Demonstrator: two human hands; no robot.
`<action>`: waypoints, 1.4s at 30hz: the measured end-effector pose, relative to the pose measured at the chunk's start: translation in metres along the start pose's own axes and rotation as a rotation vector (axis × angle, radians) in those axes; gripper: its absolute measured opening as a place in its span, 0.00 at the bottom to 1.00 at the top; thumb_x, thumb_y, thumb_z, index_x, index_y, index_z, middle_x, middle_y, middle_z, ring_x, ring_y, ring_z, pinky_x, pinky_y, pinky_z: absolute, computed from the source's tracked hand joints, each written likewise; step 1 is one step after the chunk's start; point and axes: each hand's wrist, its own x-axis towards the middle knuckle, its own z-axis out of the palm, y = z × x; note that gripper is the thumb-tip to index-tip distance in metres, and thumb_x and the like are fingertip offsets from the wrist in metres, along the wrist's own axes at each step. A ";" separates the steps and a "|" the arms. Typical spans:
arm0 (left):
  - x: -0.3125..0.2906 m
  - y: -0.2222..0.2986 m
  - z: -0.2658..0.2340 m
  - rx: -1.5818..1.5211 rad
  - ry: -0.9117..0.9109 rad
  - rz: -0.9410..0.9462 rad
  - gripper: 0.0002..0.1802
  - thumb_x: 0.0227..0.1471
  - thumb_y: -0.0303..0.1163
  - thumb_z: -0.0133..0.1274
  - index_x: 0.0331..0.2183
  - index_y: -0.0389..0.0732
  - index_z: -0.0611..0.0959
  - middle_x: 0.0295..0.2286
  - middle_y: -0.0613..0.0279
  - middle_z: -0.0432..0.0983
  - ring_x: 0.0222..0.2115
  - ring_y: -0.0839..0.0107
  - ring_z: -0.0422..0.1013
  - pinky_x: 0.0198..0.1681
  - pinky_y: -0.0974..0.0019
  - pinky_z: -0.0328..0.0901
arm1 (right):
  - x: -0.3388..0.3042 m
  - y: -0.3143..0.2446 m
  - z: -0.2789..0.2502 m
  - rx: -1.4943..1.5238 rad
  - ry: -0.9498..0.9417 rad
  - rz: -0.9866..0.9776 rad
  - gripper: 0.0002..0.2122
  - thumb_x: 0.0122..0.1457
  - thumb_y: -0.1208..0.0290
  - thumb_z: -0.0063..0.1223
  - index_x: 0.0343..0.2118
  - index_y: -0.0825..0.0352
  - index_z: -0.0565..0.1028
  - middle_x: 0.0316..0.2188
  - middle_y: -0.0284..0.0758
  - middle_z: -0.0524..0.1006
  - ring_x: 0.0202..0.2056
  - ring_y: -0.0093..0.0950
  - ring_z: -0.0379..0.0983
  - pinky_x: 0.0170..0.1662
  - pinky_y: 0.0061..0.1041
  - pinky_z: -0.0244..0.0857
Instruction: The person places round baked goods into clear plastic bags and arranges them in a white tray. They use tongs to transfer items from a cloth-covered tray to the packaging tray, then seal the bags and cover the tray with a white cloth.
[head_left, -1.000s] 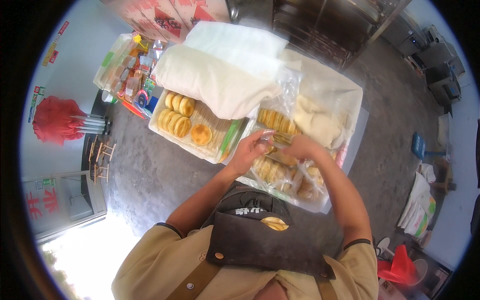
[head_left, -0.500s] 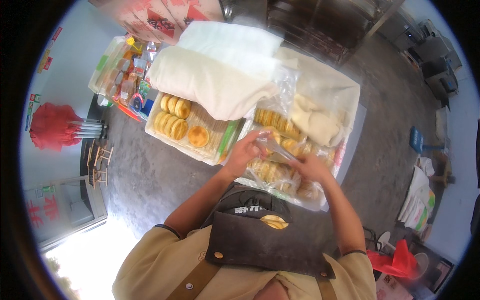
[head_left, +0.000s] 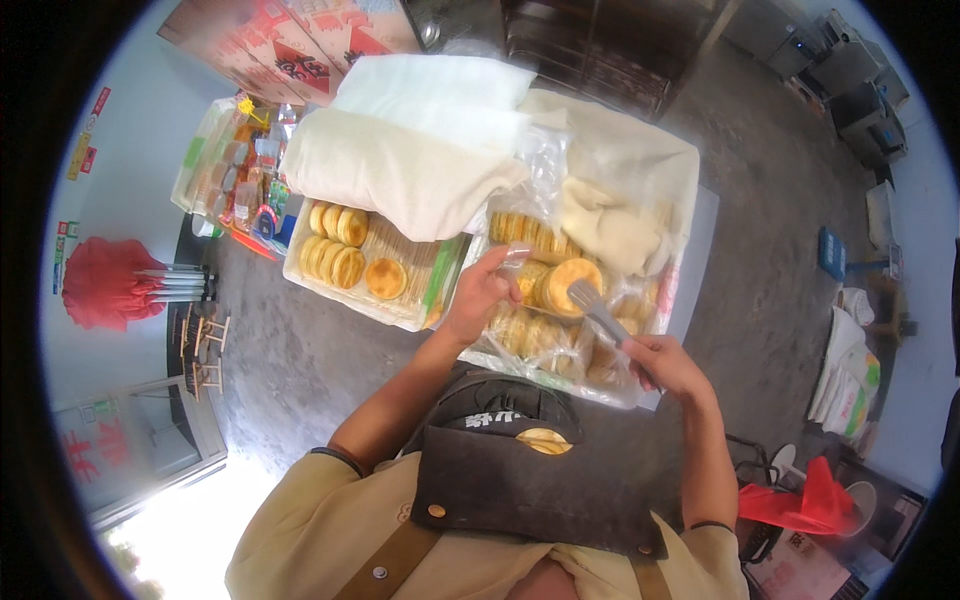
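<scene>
A round golden flatbread stands on edge at the end of a row of similar breads in a plastic-lined tray. Its face is met by the widened, striped end of a grey slotted tool; whether this is tongs or a spatula I cannot make out. My right hand is closed round the tool's handle, to the right of the row. At the row's left end, my left hand is curved with thumb and forefinger apart, close to the breads. Something clear shows at its forefinger; contact with the plastic is unclear.
Another tray on the left holds several round breads, partly under a pale cloth. Beige cloth lies over the right tray's far side. Packaged goods fill a crate at far left. A dark pouch hangs at my front.
My right hand has drawn right and nearer to me with the tool, whose end now rests at the flatbread's face. My left hand has shifted slightly left, and its thumb and forefinger look wider apart.
</scene>
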 end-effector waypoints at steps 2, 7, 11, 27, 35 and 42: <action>-0.003 0.001 -0.005 0.028 0.013 0.009 0.48 0.60 0.64 0.55 0.63 0.31 0.73 0.47 0.60 0.79 0.34 0.75 0.73 0.41 0.70 0.69 | 0.003 0.007 -0.002 -0.049 0.020 0.009 0.19 0.70 0.57 0.57 0.30 0.70 0.80 0.19 0.30 0.74 0.17 0.20 0.69 0.22 0.25 0.63; -0.013 -0.007 0.006 -0.020 -0.028 0.040 0.46 0.60 0.61 0.55 0.64 0.31 0.72 0.58 0.54 0.73 0.34 0.74 0.73 0.42 0.68 0.69 | 0.020 0.023 -0.004 0.053 -0.041 0.032 0.20 0.71 0.54 0.56 0.30 0.68 0.80 0.20 0.29 0.75 0.17 0.20 0.68 0.22 0.24 0.62; -0.012 -0.014 0.006 -0.032 -0.036 0.102 0.41 0.63 0.57 0.53 0.63 0.33 0.72 0.65 0.49 0.67 0.35 0.70 0.74 0.43 0.65 0.70 | 0.042 0.037 0.003 0.238 -0.165 0.010 0.21 0.71 0.51 0.54 0.36 0.68 0.82 0.21 0.29 0.75 0.17 0.20 0.69 0.23 0.24 0.63; -0.020 -0.012 -0.029 -0.391 0.224 0.040 0.33 0.63 0.49 0.53 0.61 0.37 0.72 0.70 0.52 0.57 0.43 0.69 0.75 0.53 0.56 0.69 | -0.030 -0.010 -0.051 -0.204 0.232 -0.158 0.24 0.67 0.52 0.59 0.49 0.73 0.80 0.23 0.38 0.77 0.22 0.30 0.77 0.29 0.31 0.72; -0.029 -0.015 -0.029 -0.388 0.272 0.038 0.34 0.64 0.49 0.53 0.62 0.37 0.71 0.69 0.52 0.59 0.42 0.69 0.75 0.54 0.56 0.70 | 0.093 -0.004 -0.004 -0.725 1.065 -0.476 0.39 0.58 0.60 0.68 0.67 0.76 0.63 0.54 0.58 0.69 0.49 0.52 0.74 0.54 0.46 0.68; -0.040 -0.016 -0.032 -0.362 0.341 0.026 0.32 0.65 0.52 0.49 0.61 0.40 0.74 0.70 0.51 0.58 0.41 0.69 0.73 0.54 0.57 0.69 | 0.097 0.001 0.088 -0.536 0.719 -0.520 0.17 0.61 0.60 0.64 0.38 0.73 0.78 0.34 0.44 0.79 0.37 0.44 0.74 0.47 0.37 0.69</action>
